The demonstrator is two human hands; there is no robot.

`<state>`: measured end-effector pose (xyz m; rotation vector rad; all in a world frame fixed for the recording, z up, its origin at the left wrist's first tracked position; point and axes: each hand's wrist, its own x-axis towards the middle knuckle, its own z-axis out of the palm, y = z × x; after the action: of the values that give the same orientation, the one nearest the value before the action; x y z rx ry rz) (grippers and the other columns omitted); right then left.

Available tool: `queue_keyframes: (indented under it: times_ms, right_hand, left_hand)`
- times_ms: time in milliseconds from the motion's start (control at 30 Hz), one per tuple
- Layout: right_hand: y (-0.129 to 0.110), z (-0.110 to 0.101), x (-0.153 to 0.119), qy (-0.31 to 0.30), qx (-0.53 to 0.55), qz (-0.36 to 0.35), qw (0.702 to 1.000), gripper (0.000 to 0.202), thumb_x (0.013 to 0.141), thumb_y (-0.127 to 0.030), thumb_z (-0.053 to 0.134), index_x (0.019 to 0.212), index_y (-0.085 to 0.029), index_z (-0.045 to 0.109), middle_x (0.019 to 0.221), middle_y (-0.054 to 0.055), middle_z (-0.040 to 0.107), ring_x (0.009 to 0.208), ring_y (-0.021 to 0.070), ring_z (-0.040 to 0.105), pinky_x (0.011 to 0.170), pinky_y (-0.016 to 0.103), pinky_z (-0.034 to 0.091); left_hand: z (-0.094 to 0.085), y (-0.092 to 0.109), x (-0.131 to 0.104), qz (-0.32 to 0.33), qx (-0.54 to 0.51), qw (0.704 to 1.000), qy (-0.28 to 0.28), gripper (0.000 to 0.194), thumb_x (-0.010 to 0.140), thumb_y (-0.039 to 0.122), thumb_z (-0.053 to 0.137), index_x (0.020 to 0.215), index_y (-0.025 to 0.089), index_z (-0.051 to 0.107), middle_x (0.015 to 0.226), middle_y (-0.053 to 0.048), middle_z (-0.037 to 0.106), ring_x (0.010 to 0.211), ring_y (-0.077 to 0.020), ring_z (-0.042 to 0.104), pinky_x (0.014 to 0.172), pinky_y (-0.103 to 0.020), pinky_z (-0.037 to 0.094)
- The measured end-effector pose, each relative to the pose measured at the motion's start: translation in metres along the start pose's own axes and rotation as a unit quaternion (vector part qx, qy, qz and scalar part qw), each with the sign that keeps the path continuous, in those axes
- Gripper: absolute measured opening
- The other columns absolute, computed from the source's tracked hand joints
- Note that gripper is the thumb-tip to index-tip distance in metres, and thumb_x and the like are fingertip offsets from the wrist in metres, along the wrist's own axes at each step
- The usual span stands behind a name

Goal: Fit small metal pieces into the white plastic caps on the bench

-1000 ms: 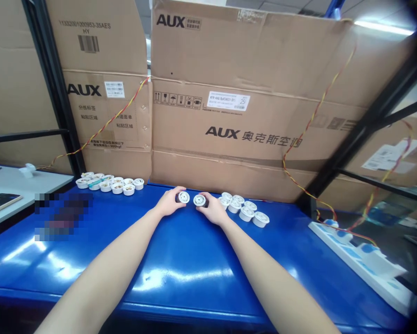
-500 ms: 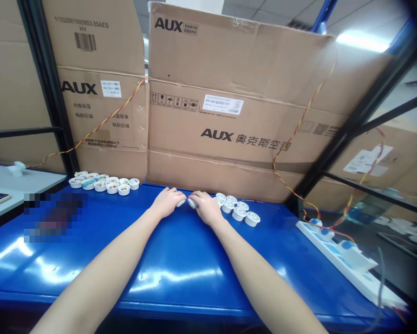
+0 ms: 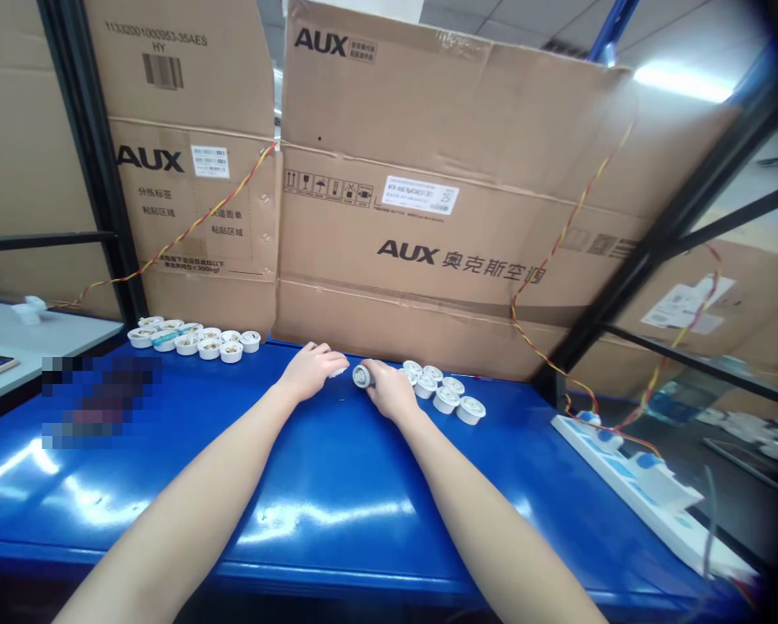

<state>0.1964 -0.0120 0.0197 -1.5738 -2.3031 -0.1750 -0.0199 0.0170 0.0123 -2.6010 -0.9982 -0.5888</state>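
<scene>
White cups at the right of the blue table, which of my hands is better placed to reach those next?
Right, I'd say: your right hand is beside those white cups, while your left hand is farther off. Each hand grips a white piece, though.

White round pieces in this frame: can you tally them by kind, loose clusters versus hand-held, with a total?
Left-cluster cups: 11
Right-cluster cups: 7
Piece in left hand, mostly hidden: 1
Piece in right hand: 1
Total: 20
</scene>
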Motion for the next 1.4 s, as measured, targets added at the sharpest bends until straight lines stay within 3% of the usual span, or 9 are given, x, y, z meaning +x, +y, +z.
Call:
queue_keyframes:
  times_ms: [200,367,500,633,700,767,933,1167,1400]
  right_hand:
    - [-0.001,0.002,-0.001,-0.005,0.003,0.010,1.000,0.037,0.086,-0.022,0.055,0.122,-0.026,0.055,0.120,0.004,0.067,0.106,0.0236,0.063,0.083,0.029,0.043]
    - [-0.003,0.013,-0.001,-0.041,0.014,0.089,0.995,0.056,0.092,-0.045,0.052,0.141,-0.019,0.041,0.112,0.015,0.068,0.101,0.0299,0.065,0.083,0.035,0.045]
    - [-0.005,0.015,0.000,-0.041,0.025,0.106,0.993,0.061,0.096,-0.038,0.045,0.149,-0.011,0.030,0.119,0.020,0.064,0.108,0.0299,0.062,0.089,0.037,0.044]
    - [-0.005,0.011,0.001,0.007,0.033,0.092,0.995,0.041,0.089,-0.029,0.054,0.128,-0.015,0.055,0.118,0.013,0.065,0.104,0.0262,0.061,0.087,0.033,0.045]
    - [-0.004,0.011,0.002,0.000,0.034,0.064,0.997,0.026,0.091,-0.027,0.050,0.109,-0.018,0.066,0.108,0.010,0.069,0.102,0.0241,0.061,0.088,0.032,0.044]
    - [-0.004,0.013,0.002,-0.011,0.035,0.026,0.999,0.027,0.094,-0.028,0.047,0.106,-0.020,0.069,0.108,0.008,0.070,0.106,0.0238,0.058,0.093,0.032,0.042]
    - [-0.003,0.015,0.003,0.004,0.004,0.003,1.000,0.045,0.093,-0.032,0.051,0.135,-0.015,0.055,0.132,0.010,0.061,0.117,0.0283,0.051,0.102,0.039,0.038]
    - [0.019,0.004,0.002,0.069,-0.046,0.126,0.988,0.045,0.095,-0.040,0.047,0.132,-0.017,0.056,0.142,0.016,0.049,0.132,0.0338,0.039,0.111,0.051,0.025]
    - [0.042,0.022,0.003,-0.012,-0.072,0.209,0.975,0.065,0.094,-0.048,0.045,0.146,-0.010,0.039,0.153,0.024,0.033,0.145,0.0373,0.021,0.114,0.056,0.012]
  left_hand:
    - [-0.002,0.001,0.000,0.012,-0.040,0.998,-0.044,0.033,0.084,0.007,0.048,0.103,0.028,0.063,0.111,0.000,0.070,0.103,-0.0206,0.058,0.089,-0.033,0.039]
    - [0.016,-0.006,-0.009,-0.194,-0.131,0.972,-0.017,0.040,0.083,0.037,0.063,0.121,0.026,0.057,0.112,-0.006,0.069,0.105,-0.0256,0.061,0.088,-0.034,0.045]
    - [0.027,-0.010,-0.014,-0.295,-0.164,0.941,-0.014,0.054,0.086,0.050,0.058,0.132,0.022,0.050,0.130,-0.013,0.060,0.122,-0.0303,0.054,0.097,-0.039,0.042]
    - [0.022,-0.009,-0.012,-0.325,-0.150,0.932,0.051,0.038,0.080,0.041,0.064,0.111,0.019,0.059,0.110,-0.010,0.067,0.104,-0.0265,0.062,0.083,-0.033,0.047]
    - [0.018,-0.007,-0.010,-0.339,-0.161,0.927,0.020,0.022,0.084,0.042,0.059,0.089,0.021,0.064,0.085,-0.005,0.069,0.085,-0.0237,0.065,0.075,-0.032,0.048]
    - [0.017,-0.006,-0.009,-0.316,-0.181,0.931,-0.015,0.023,0.086,0.041,0.057,0.081,0.022,0.068,0.079,-0.004,0.070,0.081,-0.0231,0.066,0.076,-0.032,0.048]
    - [0.024,-0.009,-0.010,-0.271,-0.176,0.946,-0.001,0.037,0.082,0.027,0.059,0.118,0.022,0.067,0.124,-0.007,0.067,0.119,-0.0283,0.058,0.103,-0.040,0.043]
    - [0.023,0.002,-0.005,-0.184,-0.216,0.958,-0.034,0.041,0.086,0.022,0.051,0.125,0.021,0.063,0.135,-0.005,0.061,0.128,-0.0242,0.053,0.113,-0.039,0.037]
    - [0.029,0.048,0.015,-0.054,-0.229,0.961,-0.144,0.050,0.091,0.027,0.048,0.141,0.025,0.050,0.153,-0.007,0.040,0.144,-0.0247,0.034,0.119,-0.045,0.027]
